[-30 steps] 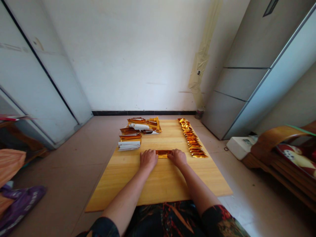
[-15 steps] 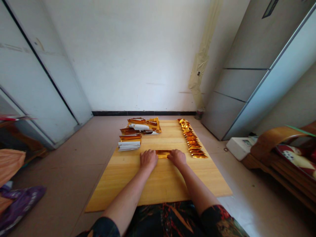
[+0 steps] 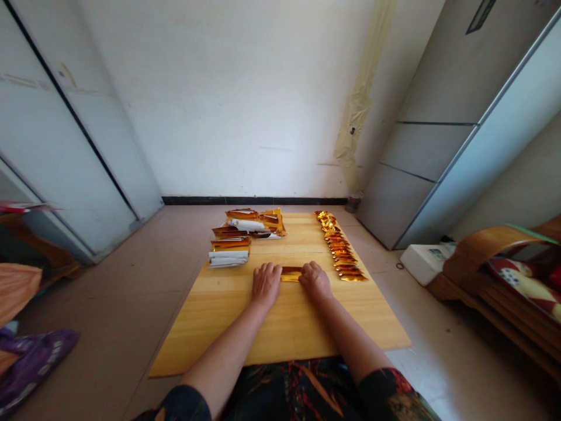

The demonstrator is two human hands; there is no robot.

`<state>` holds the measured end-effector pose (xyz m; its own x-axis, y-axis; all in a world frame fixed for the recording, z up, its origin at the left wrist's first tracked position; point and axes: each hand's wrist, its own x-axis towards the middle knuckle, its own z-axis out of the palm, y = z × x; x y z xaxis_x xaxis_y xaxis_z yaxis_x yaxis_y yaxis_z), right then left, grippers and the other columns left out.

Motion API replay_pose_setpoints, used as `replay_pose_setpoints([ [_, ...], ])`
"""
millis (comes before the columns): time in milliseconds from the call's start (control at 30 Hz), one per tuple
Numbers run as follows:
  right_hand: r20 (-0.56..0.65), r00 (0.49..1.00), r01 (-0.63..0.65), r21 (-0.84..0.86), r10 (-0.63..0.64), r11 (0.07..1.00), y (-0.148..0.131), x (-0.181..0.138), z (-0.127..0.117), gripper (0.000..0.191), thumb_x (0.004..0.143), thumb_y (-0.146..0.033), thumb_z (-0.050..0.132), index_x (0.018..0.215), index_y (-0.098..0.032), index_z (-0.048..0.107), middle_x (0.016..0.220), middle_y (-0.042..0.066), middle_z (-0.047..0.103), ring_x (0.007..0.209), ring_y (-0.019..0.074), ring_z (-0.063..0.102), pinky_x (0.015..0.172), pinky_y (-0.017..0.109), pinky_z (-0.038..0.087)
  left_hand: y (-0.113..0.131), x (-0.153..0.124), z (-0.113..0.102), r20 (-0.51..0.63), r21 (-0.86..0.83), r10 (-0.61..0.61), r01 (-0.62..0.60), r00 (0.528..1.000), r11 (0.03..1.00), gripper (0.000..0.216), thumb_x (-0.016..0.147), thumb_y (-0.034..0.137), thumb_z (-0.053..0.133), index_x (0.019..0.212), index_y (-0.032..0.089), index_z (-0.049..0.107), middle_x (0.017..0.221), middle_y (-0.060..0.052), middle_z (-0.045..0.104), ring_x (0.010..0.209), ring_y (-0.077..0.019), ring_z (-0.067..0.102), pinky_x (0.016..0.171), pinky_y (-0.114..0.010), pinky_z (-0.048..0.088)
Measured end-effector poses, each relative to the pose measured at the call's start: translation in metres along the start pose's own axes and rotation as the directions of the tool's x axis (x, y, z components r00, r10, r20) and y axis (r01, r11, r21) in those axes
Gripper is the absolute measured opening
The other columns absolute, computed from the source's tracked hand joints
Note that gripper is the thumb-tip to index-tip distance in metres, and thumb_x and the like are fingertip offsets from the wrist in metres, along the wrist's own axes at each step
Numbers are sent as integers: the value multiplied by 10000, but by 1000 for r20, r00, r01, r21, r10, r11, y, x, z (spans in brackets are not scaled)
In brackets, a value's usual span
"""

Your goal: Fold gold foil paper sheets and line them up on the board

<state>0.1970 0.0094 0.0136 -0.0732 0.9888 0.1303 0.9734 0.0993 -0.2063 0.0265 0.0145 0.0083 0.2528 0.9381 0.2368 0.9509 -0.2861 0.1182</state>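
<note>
A narrow strip of shiny gold foil (image 3: 290, 274) lies flat on the wooden board (image 3: 280, 327), spanning the gap between my hands. My left hand (image 3: 267, 283) has its curled fingers on the strip's left end. At the right end, my right hand (image 3: 315, 280) grips the foil the same way. My fingertips and thumbs are mostly hidden beneath the hands. Further right, a row of folded gold foil pieces (image 3: 344, 251) runs along the board's edge. A pile of gold foil sheets (image 3: 276, 221) and a white folded bundle (image 3: 228, 258) sit at the back left.
Beyond the board stands a white wall (image 3: 245, 105). A grey refrigerator (image 3: 421, 146) is at the right, with a white box (image 3: 423, 263) and a wooden sofa (image 3: 486, 275) near it. Purple and orange bags (image 3: 39, 365) lie on the floor at the left.
My left hand has shifted slightly right along the foil strip, so less of it shows between my hands. The right hand has barely moved.
</note>
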Motion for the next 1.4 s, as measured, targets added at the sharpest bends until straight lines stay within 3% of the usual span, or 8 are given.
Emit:
replay_pose_setpoints([
  [100,52,979,199,-34,-197,979,-5,3,2,185,909,-198,435,899,-197,620,965,66,604,928,161,519,774,230,365,1,4,2,53,-26,139,-138,989,990,242,908,142,367,898,200,602,979,-87,583,988,-224,491,833,-360,375],
  [200,108,961,260,-57,-253,964,-13,7,2,209,899,-156,430,907,-192,636,967,76,617,927,171,528,766,232,379,-3,6,3,91,-67,224,-218,970,974,261,887,89,381,879,197,619,962,-64,592,951,-191,501,817,-309,398],
  [467,197,980,-8,30,2,1000,-21,15,-9,246,858,-166,456,893,-178,699,985,78,662,897,160,601,745,214,395,-22,-7,1,56,-122,354,-345,934,931,266,901,158,416,973,219,665,912,-58,633,935,-190,525,811,-302,417],
  [633,179,972,-166,60,153,984,-31,14,-9,218,786,-309,571,906,-171,688,984,92,659,899,185,608,727,228,413,-21,-13,-3,89,-112,335,-325,938,939,302,899,160,399,1066,241,638,977,-53,641,982,-207,521,820,-326,410],
  [767,118,972,-202,-3,201,979,-40,13,-5,307,747,-423,612,920,-173,660,994,111,638,937,222,598,727,270,430,-18,-14,-7,125,-121,294,-280,948,952,293,914,197,382,1037,254,642,986,-38,645,1010,-206,517,844,-326,396],
  [967,167,959,-230,-3,228,973,-40,15,-6,318,740,-449,626,930,-195,646,1012,104,623,977,227,585,746,294,437,-16,-15,-9,147,-156,269,-247,952,956,307,907,191,390,1076,274,632,1014,-38,648,1040,-204,510,877,-330,382],
  [1400,220,950,-243,69,223,968,-30,18,-8,187,715,-254,634,891,-207,677,984,66,662,881,177,618,669,222,411,-19,-15,-5,111,-137,288,-272,951,953,300,889,168,443,1102,282,620,1059,-40,644,1041,-197,520,838,-327,386],
])
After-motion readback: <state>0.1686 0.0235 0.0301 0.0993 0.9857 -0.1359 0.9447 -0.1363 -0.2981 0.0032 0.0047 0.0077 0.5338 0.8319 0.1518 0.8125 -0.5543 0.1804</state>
